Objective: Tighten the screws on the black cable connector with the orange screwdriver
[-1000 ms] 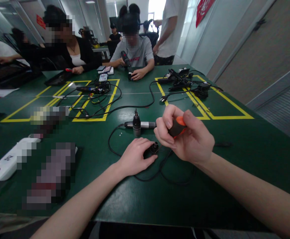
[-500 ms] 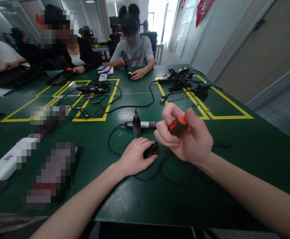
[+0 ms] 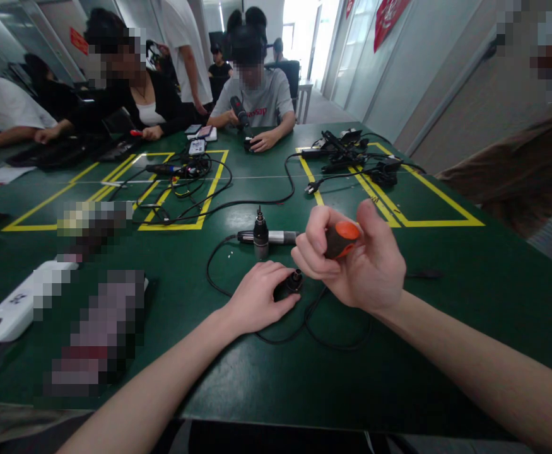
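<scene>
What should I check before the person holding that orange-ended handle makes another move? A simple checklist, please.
1. Right grip wrapped around the orange-ended handle: ok, fingers curled about it.
2. Left grip on the small dark part: ok, thumb and fingers are around it, low at the table.
3. Handle's far end in sight: not ok, the hand hides it.
4. Handle lined up with the dark part: cannot tell, for the same reason.
5. Black cord away from the hands: not ok, it loops close around the left one.
6. Dark pointed tool standing upright: ok, beyond the left hand.
</scene>
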A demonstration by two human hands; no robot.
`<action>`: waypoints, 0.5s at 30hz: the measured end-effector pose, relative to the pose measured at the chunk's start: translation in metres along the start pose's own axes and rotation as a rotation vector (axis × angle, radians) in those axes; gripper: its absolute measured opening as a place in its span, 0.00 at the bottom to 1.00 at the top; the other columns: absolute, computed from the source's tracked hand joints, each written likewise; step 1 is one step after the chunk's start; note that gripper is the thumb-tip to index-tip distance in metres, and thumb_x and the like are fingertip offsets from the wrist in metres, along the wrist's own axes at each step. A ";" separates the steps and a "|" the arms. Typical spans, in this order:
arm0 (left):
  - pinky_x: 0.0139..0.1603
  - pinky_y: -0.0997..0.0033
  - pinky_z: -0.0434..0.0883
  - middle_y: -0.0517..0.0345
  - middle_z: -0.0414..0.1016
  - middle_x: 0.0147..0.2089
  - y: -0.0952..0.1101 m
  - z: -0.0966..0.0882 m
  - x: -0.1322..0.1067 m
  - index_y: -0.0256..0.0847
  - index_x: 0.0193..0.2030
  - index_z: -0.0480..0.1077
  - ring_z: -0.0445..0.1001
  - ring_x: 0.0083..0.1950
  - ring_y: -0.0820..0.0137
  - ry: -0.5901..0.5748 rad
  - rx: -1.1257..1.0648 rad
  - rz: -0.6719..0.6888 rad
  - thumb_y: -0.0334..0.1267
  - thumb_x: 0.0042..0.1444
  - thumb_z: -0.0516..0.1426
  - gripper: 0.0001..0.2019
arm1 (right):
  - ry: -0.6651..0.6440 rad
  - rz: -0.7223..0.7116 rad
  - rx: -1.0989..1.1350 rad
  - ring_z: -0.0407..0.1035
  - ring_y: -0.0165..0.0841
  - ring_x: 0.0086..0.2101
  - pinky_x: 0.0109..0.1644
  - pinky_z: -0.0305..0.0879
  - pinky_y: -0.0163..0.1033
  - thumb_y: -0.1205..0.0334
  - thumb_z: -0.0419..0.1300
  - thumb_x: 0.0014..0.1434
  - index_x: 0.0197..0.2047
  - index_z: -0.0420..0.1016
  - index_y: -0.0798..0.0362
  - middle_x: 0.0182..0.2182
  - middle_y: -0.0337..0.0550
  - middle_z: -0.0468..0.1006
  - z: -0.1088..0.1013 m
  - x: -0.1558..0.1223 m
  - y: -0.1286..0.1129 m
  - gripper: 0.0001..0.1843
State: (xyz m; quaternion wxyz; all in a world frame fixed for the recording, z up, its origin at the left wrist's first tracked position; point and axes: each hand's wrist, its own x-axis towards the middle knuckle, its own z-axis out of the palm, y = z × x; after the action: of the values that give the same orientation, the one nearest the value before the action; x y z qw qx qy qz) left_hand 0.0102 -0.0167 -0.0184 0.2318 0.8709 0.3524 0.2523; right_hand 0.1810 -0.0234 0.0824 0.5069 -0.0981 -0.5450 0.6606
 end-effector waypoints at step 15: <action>0.61 0.54 0.75 0.52 0.83 0.49 0.003 -0.001 0.000 0.43 0.47 0.78 0.80 0.53 0.59 0.024 -0.003 -0.022 0.39 0.61 0.65 0.09 | 0.020 0.001 -0.052 0.54 0.27 0.18 0.23 0.52 0.36 0.38 0.52 0.73 0.27 0.67 0.51 0.16 0.31 0.60 0.001 0.001 -0.002 0.30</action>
State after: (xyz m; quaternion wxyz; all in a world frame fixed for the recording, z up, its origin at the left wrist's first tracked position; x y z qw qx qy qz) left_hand 0.0114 -0.0181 -0.0161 0.2318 0.8636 0.3642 0.2606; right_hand 0.1806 -0.0230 0.0847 0.5092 -0.1183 -0.5568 0.6455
